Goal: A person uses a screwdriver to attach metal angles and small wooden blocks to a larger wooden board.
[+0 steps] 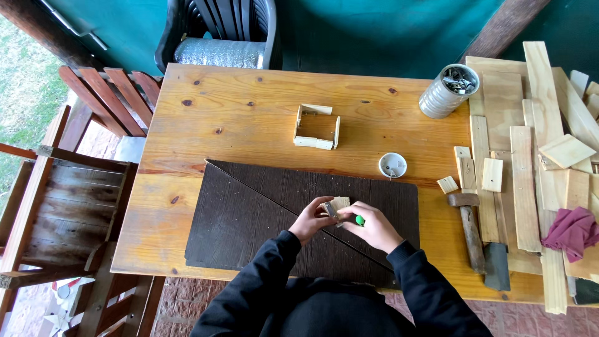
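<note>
Left hand (310,219) gripping small wood block (340,203), right hand (373,226) clasping green-handled tool (359,219) against it, both over dark board (249,218) on bench (249,118), hammer (469,224) well right

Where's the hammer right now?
In the head view, the hammer lies at the table's right side, beside the wood offcuts, right of the right hand.

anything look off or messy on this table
Mostly the right side: the wood offcuts lie in a loose, uneven pile, some crossing at angles. The dark board under the hands is split by a diagonal line. The small wooden frame sits slightly askew. Nothing looks spilled.
</note>
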